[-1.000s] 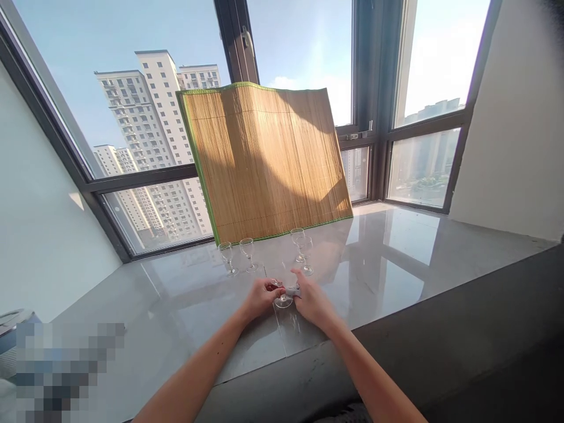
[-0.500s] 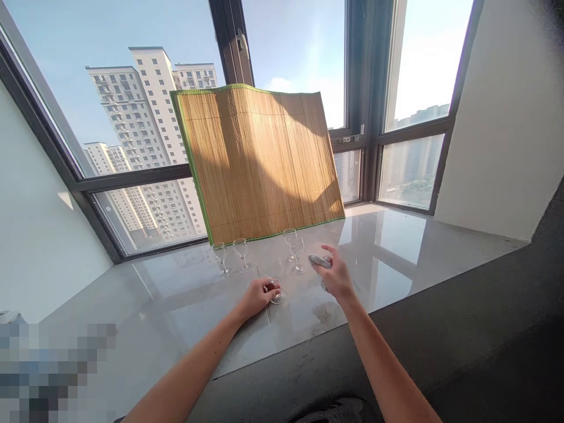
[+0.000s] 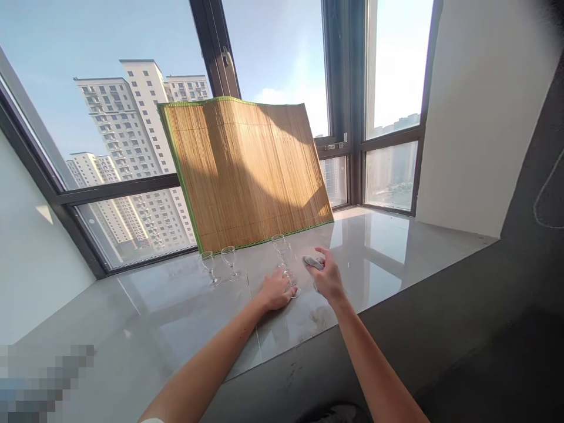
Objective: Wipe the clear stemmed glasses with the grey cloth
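Observation:
My left hand rests low on the sill with its fingers and thumb around a small clear stemmed glass; the fingers partly cover the glass, which stands upright. Just behind it stand two more stemmed glasses, the nearer glass overlapping the farther glass. To the right, my right hand is closed on a crumpled greyish-white cloth, its index finger raised. Farther left a pair of similar glasses stands upright, one glass beside another glass.
A bamboo mat with green edging leans against the window frame behind the glasses. The glossy grey sill ends at a dark front edge near my forearms. A white wall stands at the right.
My left hand has slid the glass to the right, bringing it in front of the two middle glasses. My right hand keeps the cloth in nearly the same place. The view has turned slightly right.

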`<control>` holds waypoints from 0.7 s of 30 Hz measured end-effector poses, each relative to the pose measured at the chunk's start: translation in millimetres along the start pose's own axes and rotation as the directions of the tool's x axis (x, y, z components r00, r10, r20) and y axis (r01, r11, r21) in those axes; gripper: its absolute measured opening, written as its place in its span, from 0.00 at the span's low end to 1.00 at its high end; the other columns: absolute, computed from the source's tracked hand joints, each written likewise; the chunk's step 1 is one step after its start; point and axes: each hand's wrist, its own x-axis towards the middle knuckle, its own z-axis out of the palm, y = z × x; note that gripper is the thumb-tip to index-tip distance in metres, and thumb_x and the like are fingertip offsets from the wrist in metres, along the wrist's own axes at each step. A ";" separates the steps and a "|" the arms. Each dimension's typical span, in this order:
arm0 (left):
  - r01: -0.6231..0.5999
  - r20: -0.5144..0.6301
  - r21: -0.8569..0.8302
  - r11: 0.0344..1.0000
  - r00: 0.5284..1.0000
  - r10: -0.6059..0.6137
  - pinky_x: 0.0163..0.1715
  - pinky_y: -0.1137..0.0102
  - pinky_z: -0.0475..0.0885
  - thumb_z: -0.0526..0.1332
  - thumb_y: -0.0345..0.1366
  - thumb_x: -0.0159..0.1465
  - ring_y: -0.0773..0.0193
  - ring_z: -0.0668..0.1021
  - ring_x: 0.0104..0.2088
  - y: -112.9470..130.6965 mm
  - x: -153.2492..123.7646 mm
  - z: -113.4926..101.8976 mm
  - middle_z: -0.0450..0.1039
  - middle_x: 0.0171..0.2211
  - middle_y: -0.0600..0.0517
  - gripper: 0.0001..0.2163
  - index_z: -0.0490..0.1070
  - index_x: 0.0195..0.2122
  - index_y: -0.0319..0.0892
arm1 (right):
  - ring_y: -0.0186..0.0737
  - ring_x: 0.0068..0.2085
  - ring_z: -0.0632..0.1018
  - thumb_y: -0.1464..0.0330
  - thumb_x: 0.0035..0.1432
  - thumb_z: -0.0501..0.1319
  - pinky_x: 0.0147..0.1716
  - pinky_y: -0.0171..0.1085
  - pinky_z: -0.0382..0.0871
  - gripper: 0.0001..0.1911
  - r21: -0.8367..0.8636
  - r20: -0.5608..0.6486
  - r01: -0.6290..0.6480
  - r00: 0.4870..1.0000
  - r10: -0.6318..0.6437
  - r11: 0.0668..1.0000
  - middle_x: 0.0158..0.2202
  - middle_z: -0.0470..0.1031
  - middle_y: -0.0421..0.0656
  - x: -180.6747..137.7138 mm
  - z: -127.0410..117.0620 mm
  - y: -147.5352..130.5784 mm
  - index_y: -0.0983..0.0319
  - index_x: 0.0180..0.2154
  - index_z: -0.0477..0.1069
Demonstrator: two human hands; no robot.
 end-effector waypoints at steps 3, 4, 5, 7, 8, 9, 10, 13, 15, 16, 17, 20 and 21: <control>0.022 0.066 -0.005 1.000 0.998 -0.021 0.62 0.44 0.44 0.44 0.51 0.68 0.49 0.56 0.65 -0.7 8.8 4.4 0.56 0.65 0.43 0.25 0.60 0.62 0.49 | 0.36 0.28 0.68 0.62 0.45 0.62 0.30 0.34 0.63 0.29 0.004 -0.012 -0.007 1.000 0.007 1.000 0.28 0.64 0.36 2.6 -2.9 -0.1 0.62 0.51 0.66; 0.035 0.084 -0.012 0.999 0.996 -0.034 0.62 0.45 0.43 0.43 0.51 0.68 0.49 0.56 0.66 -0.8 11.8 5.2 0.55 0.65 0.44 0.25 0.59 0.63 0.49 | 0.36 0.28 0.68 0.62 0.45 0.62 0.30 0.35 0.63 0.29 0.006 -0.014 -0.011 1.000 0.011 1.000 0.28 0.64 0.36 3.3 -3.6 -0.1 0.62 0.51 0.66; 0.050 0.099 -0.017 0.999 0.994 -0.048 0.63 0.45 0.43 0.43 0.52 0.68 0.49 0.55 0.66 -0.8 15.0 5.9 0.55 0.66 0.44 0.26 0.59 0.63 0.49 | 0.36 0.28 0.68 0.62 0.45 0.62 0.31 0.35 0.63 0.29 0.008 -0.016 -0.013 1.000 0.013 1.000 0.27 0.64 0.36 3.8 -4.1 -0.1 0.62 0.51 0.66; 0.082 0.118 -0.022 0.996 0.990 -0.079 0.62 0.45 0.42 0.42 0.52 0.68 0.49 0.55 0.66 -0.4 21.2 7.6 0.54 0.66 0.44 0.26 0.58 0.63 0.50 | 0.36 0.28 0.68 0.62 0.45 0.62 0.31 0.35 0.64 0.29 0.007 -0.019 -0.012 1.000 0.012 1.000 0.28 0.64 0.36 4.4 -4.7 -0.5 0.63 0.51 0.66; 0.097 0.120 -0.022 0.995 0.988 -0.093 0.62 0.44 0.41 0.42 0.52 0.68 0.48 0.54 0.66 -0.1 24.0 8.5 0.54 0.66 0.44 0.26 0.58 0.64 0.50 | 0.36 0.29 0.69 0.62 0.45 0.62 0.31 0.35 0.64 0.29 0.010 -0.019 -0.008 1.000 0.008 1.000 0.28 0.64 0.36 4.5 -4.9 -0.8 0.63 0.51 0.66; 0.109 0.120 -0.023 0.994 0.987 -0.105 0.62 0.44 0.41 0.42 0.52 0.68 0.48 0.54 0.66 0.3 26.5 9.5 0.54 0.66 0.44 0.26 0.58 0.64 0.50 | 0.36 0.29 0.69 0.62 0.45 0.62 0.31 0.35 0.64 0.29 0.013 -0.020 -0.005 1.000 0.006 1.000 0.28 0.64 0.36 4.4 -5.0 -1.1 0.63 0.51 0.66; 0.119 0.119 -0.023 0.993 0.986 -0.116 0.62 0.44 0.40 0.42 0.52 0.68 0.47 0.54 0.66 0.6 28.6 10.3 0.54 0.66 0.44 0.26 0.58 0.64 0.50 | 0.36 0.29 0.69 0.62 0.45 0.62 0.31 0.35 0.64 0.29 0.017 -0.020 -0.003 1.000 0.004 1.000 0.28 0.64 0.36 4.3 -5.1 -1.5 0.63 0.51 0.66; 0.138 0.122 -0.018 0.990 0.983 -0.135 0.62 0.43 0.40 0.41 0.53 0.68 0.47 0.54 0.66 1.7 31.3 11.0 0.54 0.65 0.43 0.27 0.58 0.64 0.50 | 0.36 0.29 0.69 0.62 0.45 0.62 0.31 0.35 0.63 0.30 0.020 -0.017 -0.005 1.000 0.006 1.000 0.28 0.64 0.36 3.8 -5.7 -2.0 0.63 0.52 0.65; 0.143 0.124 -0.011 0.990 0.982 -0.140 0.61 0.43 0.40 0.40 0.53 0.68 0.47 0.55 0.65 2.2 30.9 10.2 0.55 0.65 0.42 0.27 0.58 0.64 0.49 | 0.35 0.29 0.69 0.61 0.46 0.62 0.31 0.35 0.63 0.30 0.017 -0.015 -0.007 1.000 0.007 1.000 0.29 0.64 0.36 3.4 -6.3 -2.1 0.62 0.52 0.65; 0.145 0.125 -0.007 0.989 0.982 -0.143 0.61 0.43 0.41 0.40 0.53 0.68 0.46 0.54 0.65 2.3 30.4 9.8 0.55 0.65 0.42 0.27 0.58 0.63 0.49 | 0.35 0.29 0.69 0.61 0.46 0.62 0.31 0.35 0.63 0.30 0.016 -0.014 -0.008 1.000 0.008 1.000 0.29 0.64 0.36 3.2 -6.5 -2.2 0.62 0.52 0.65; 0.149 0.125 -0.002 0.989 0.981 -0.147 0.61 0.42 0.41 0.40 0.53 0.68 0.46 0.54 0.66 2.4 30.0 9.4 0.56 0.65 0.42 0.27 0.58 0.63 0.49 | 0.35 0.29 0.69 0.61 0.46 0.62 0.31 0.35 0.64 0.29 0.015 -0.014 -0.009 1.000 0.009 1.000 0.29 0.64 0.36 3.0 -6.7 -2.3 0.62 0.52 0.65; 0.171 0.118 0.004 0.985 0.978 -0.171 0.60 0.40 0.42 0.40 0.53 0.68 0.46 0.54 0.66 2.1 30.4 9.4 0.56 0.64 0.41 0.27 0.58 0.64 0.49 | 0.35 0.29 0.69 0.61 0.46 0.62 0.31 0.35 0.64 0.29 0.006 -0.012 -0.015 1.000 0.015 1.000 0.29 0.64 0.36 2.7 -6.5 -2.5 0.62 0.51 0.65; 0.179 0.114 -0.001 0.984 0.978 -0.178 0.60 0.40 0.42 0.40 0.53 0.68 0.46 0.55 0.65 2.1 31.1 9.6 0.57 0.64 0.41 0.27 0.57 0.64 0.49 | 0.35 0.29 0.69 0.61 0.46 0.62 0.31 0.35 0.64 0.29 0.003 -0.012 -0.016 1.000 0.016 1.000 0.29 0.64 0.36 2.6 -6.3 -2.5 0.62 0.51 0.65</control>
